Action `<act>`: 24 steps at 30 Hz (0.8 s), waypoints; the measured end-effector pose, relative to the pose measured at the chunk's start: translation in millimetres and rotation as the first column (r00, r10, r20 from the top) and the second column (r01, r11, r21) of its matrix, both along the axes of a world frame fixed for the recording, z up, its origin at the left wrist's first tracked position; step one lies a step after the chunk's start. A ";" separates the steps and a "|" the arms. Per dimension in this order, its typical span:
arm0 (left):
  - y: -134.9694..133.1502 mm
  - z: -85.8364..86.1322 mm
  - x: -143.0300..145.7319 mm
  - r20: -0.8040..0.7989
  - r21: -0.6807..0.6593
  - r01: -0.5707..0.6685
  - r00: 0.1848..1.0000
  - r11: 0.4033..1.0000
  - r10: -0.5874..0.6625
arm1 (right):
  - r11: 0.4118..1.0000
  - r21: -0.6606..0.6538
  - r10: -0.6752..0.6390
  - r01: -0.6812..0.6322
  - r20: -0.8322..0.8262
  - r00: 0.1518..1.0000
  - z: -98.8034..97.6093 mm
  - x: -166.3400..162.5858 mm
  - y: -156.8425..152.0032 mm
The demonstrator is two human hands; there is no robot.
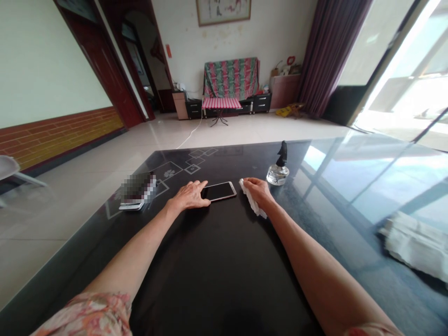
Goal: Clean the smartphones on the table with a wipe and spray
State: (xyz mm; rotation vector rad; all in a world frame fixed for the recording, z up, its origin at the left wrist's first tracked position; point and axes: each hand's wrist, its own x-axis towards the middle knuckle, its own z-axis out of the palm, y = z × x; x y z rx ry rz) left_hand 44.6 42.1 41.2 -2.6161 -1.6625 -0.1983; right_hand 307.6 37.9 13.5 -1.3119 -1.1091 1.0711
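Note:
A smartphone with a dark screen and pale frame lies flat on the glossy black table. My left hand rests on the table with its fingers flat, touching the phone's left end. My right hand is just right of the phone, closed around a white cloth or tissue that trails back along the wrist. Behind that hand stands a small clear spray bottle with a black nozzle.
A pixelated dark object lies on the table at the left. Crumpled grey-white material sits near the table's right edge. Beyond the table are tiled floor, a covered bench and purple curtains.

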 end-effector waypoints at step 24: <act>-21.7 9.3 14.7 0.075 -0.084 -0.316 0.944 0.945 0.322 | 0.867 -0.317 0.464 -0.385 0.230 0.855 39.5 -49.0 11.6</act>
